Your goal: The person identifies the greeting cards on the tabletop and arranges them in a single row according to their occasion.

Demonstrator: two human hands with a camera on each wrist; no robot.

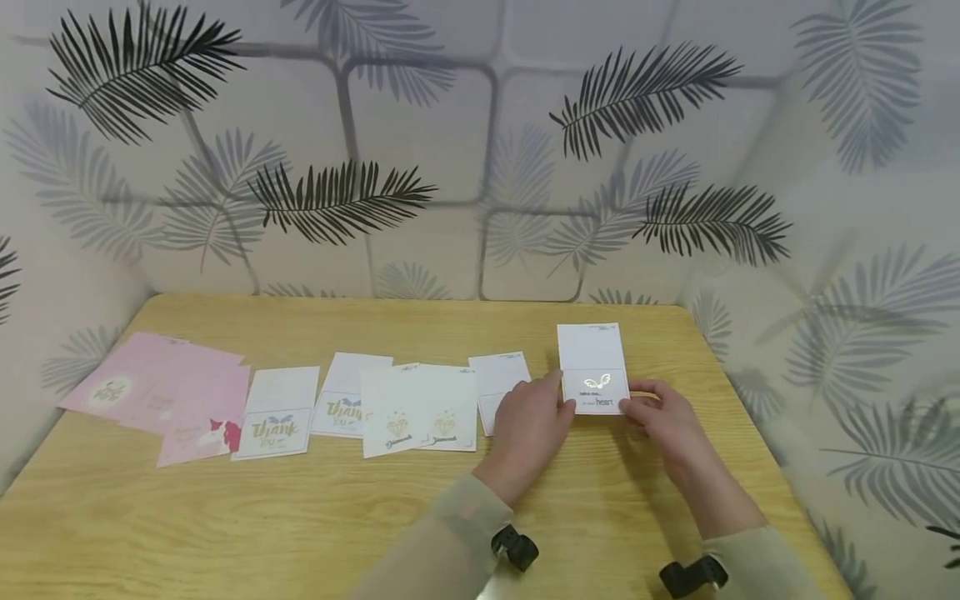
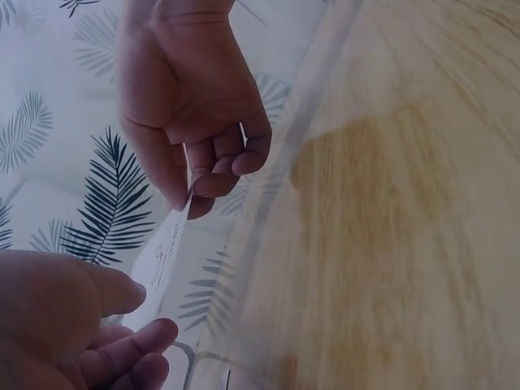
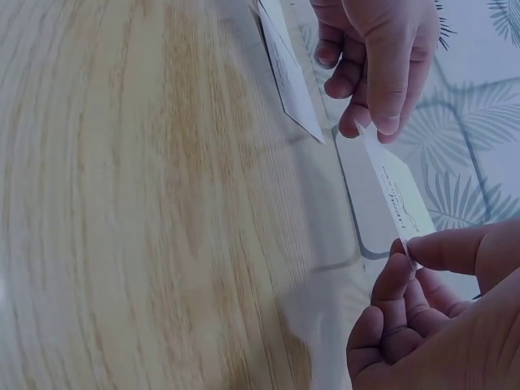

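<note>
Both hands pinch a white greeting card [image 1: 592, 354] by its lower side edges at the right of the table. Gold wings and the word "heart" are printed on its lower half, below a fold line. My left hand [image 1: 528, 421] grips the left edge between thumb and fingers; my right hand [image 1: 667, 417] does the same at the lower right corner. Both wrist views show the card [image 3: 394, 183] edge-on, raised over the table with a thumb at each end. Just left of my left hand lies another white folded card [image 1: 495, 375], partly covered by that hand.
Leftward along the wooden table [image 1: 300, 533] lie two white "Diamonds" cards [image 1: 442, 400] overlapping, a "Thank you" card [image 1: 341, 392], a second "Thank you" card [image 1: 277, 417], and several overlapping pink cards [image 1: 202, 392]. A leaf-patterned wall covering [image 1: 420, 125] stands behind and beside the table.
</note>
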